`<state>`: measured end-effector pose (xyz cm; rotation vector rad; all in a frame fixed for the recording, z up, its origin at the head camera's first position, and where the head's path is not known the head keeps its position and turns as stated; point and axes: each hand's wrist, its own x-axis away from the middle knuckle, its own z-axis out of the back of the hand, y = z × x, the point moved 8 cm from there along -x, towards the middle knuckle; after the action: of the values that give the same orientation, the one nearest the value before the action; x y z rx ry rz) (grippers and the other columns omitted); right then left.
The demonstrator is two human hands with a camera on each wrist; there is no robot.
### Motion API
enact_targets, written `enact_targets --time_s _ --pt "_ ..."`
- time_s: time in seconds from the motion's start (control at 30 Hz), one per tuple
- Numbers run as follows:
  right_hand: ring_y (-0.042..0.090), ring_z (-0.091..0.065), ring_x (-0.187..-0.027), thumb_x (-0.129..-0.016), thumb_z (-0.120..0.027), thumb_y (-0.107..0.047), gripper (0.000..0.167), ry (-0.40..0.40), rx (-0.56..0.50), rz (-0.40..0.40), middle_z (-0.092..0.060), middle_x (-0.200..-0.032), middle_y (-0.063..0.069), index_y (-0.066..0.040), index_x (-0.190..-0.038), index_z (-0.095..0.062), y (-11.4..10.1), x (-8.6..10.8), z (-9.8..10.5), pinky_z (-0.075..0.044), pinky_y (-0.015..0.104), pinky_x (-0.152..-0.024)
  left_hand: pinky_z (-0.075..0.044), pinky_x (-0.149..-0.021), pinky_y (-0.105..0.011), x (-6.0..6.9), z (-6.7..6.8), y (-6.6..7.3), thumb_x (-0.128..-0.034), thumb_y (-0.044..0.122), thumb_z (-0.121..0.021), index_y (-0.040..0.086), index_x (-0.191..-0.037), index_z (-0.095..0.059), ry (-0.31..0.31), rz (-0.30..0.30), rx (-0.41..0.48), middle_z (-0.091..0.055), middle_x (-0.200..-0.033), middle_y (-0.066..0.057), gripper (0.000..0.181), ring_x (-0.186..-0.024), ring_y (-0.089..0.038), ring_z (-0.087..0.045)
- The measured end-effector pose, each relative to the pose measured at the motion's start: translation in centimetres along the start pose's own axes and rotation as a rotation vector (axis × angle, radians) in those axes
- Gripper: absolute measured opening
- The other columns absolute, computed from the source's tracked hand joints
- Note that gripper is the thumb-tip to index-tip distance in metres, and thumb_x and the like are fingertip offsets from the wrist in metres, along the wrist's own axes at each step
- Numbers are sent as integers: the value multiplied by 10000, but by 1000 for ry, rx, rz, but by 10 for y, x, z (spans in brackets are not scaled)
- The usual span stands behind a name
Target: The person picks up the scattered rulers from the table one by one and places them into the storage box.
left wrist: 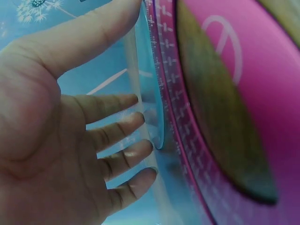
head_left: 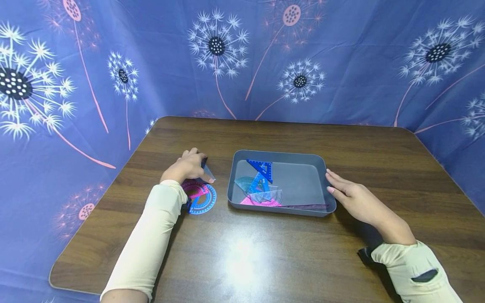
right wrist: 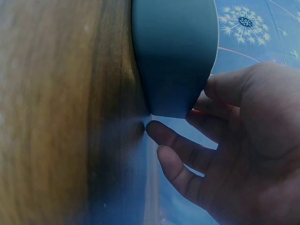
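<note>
My left hand [head_left: 186,166] reaches over a clear set square [head_left: 209,171] left of the tray, its thumb tip at that piece's edge. In the left wrist view the hand [left wrist: 70,126] has its fingers apart, with a pink protractor [left wrist: 262,70] beside it. A blue protractor [head_left: 210,201] lies by the pink one [head_left: 198,188]. My right hand [head_left: 354,198] touches the right end of the grey tray [head_left: 320,160]; in the right wrist view its fingers [right wrist: 218,89] rest against the tray's outer wall [right wrist: 176,56].
In the tray lie a dark blue set square [head_left: 267,169], a lighter blue one [head_left: 259,183], clear and teal protractors and a pink piece [head_left: 248,202] along the front wall. The brown table [head_left: 303,256] meets a blue flowered cloth [head_left: 151,63] behind.
</note>
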<state>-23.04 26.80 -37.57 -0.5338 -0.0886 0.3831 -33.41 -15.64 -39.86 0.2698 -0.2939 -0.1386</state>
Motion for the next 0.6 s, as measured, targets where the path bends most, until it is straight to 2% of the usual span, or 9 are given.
enact_targets --time_s 0.13,0.37,0.6 --pt "440 -303 -1420 -1068 -450 -337 559 -3 -2 -3 -267 -1600 165 -12 -1512 -357 0 0 -1 -294 641 -1068 -264 -1111 -621 0 0 1 -726 459 -867 85 -1511 -406 2 -17 8 -313 -1504 -184 985 -1357 -417 -291" --pt "429 -304 -1424 -1066 -448 -350 565 -5 0 -6 -267 -1602 157 -21 -1516 -355 1 0 -1 -292 634 -1073 -288 -1089 -607 -1 -1 -1 -725 450 -872 120 -1442 -487 4 -14 32 -345 -1415 -189 878 -1287 -401 -310" --pt "433 -294 -1427 -1066 -444 -363 574 -9 -4 -7 -260 -1606 156 -25 -1519 -349 2 0 -1 -287 640 -1073 -321 -1072 -582 -1 2 1 -691 435 -900 121 -1363 -529 41 -23 28 -320 -1400 -179 829 -1244 -375 -338"
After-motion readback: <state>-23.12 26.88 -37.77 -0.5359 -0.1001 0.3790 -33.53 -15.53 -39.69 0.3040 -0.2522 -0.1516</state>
